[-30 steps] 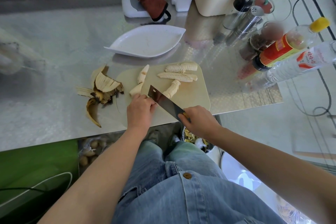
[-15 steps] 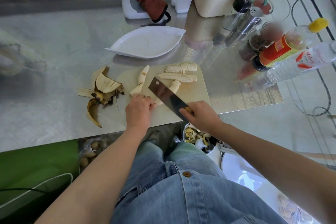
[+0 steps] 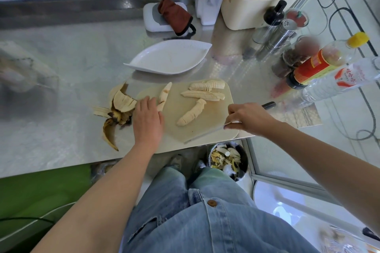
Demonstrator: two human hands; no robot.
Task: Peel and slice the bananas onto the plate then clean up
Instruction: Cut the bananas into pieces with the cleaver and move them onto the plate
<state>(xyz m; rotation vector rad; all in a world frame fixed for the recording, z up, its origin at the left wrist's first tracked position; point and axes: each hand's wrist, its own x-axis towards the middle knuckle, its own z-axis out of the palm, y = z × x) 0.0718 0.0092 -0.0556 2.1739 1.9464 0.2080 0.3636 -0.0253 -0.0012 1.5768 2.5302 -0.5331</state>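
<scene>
A beige cutting board (image 3: 207,131) lies on the steel counter with several peeled banana pieces on it: a sliced one (image 3: 207,85), a long half (image 3: 202,95), a whole piece (image 3: 190,114) and a left piece (image 3: 164,95). My left hand (image 3: 147,118) rests on the board's left edge, its fingertips touching the left piece. My right hand (image 3: 249,118) grips a knife (image 3: 203,134) over the board's near right corner, the blade seen edge-on. An empty white leaf-shaped plate (image 3: 170,57) sits behind the board. Banana peels (image 3: 117,109) lie left of it.
A bin (image 3: 227,159) holding peels stands on the floor under the counter edge. Bottles (image 3: 320,63), steel shakers (image 3: 275,37) and a cream basket (image 3: 253,10) crowd the right back. A red cloth (image 3: 174,16) lies on a white box.
My right hand drew the knife away from the bananas to the board's near right corner and turned the blade edge-on. My left hand shifted left and forward to the left banana piece.
</scene>
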